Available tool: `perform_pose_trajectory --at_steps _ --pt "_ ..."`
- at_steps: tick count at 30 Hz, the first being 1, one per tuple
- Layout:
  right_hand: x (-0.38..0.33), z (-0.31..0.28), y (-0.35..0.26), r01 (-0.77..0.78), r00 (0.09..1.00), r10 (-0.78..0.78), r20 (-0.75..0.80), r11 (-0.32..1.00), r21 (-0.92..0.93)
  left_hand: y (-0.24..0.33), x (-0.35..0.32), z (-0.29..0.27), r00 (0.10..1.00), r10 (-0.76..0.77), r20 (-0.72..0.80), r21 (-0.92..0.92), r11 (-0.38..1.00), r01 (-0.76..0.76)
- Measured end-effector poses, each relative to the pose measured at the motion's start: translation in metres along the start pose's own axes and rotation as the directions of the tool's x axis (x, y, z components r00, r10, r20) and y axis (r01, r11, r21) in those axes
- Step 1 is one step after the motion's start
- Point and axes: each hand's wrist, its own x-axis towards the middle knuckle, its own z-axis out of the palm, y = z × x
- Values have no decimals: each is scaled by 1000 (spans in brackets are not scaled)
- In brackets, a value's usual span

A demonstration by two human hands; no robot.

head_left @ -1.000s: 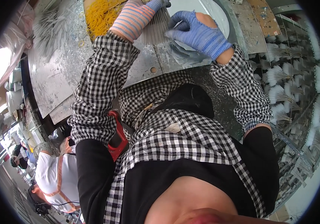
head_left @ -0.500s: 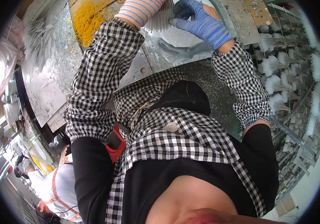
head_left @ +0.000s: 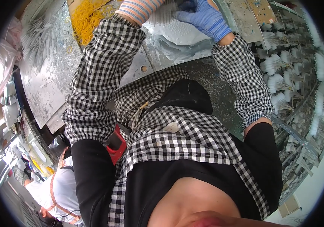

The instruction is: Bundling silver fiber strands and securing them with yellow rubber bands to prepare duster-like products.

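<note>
At the top edge, my left hand (head_left: 141,10) wears an orange, blue and white striped knit glove. Its fingers lie outside the picture. Right beside it is a dense bundle of thin grey rods (head_left: 161,16), their ends spread over white paste (head_left: 186,34). My right hand (head_left: 206,22), in a blue knit glove with dark fingertips, is at the bundle's right side. The thumb reaches to the rods, apart from the partly bent fingers, which the frame's top cuts off. The paste lies on a smeared glass-like plate (head_left: 181,53).
Yellow rubber bands (head_left: 84,22) lie heaped left of my left hand. Beyond them, thin pale strands (head_left: 41,36) spread on the scuffed metal table (head_left: 50,89). Racks of white-tufted bundles (head_left: 279,62) stand to the right. A co-worker (head_left: 62,189) is at the lower left.
My right hand has shifted slightly up, its fingers further past the top edge. The left hand has moved a little up too, and dimpled white paste shows more below the bundle.
</note>
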Motion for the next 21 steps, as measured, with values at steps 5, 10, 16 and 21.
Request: perform_pose_trajectory --at_steps 5,10,16,21 --pt "5 -4 0 -73 991 99 90 964 -257 -5 -15 -1 969 233 81 149 959 -243" --pt "21 9 29 -240 926 341 161 863 -445 -26 -5 -10 770 550 324 736 365 -570" --pt "17 16 71 5 982 71 177 918 -397 -44 -5 -5 737 521 430 710 310 -633" --pt "19 18 80 -2 976 79 205 936 -352 -50 -5 -4 733 538 416 718 301 -628"
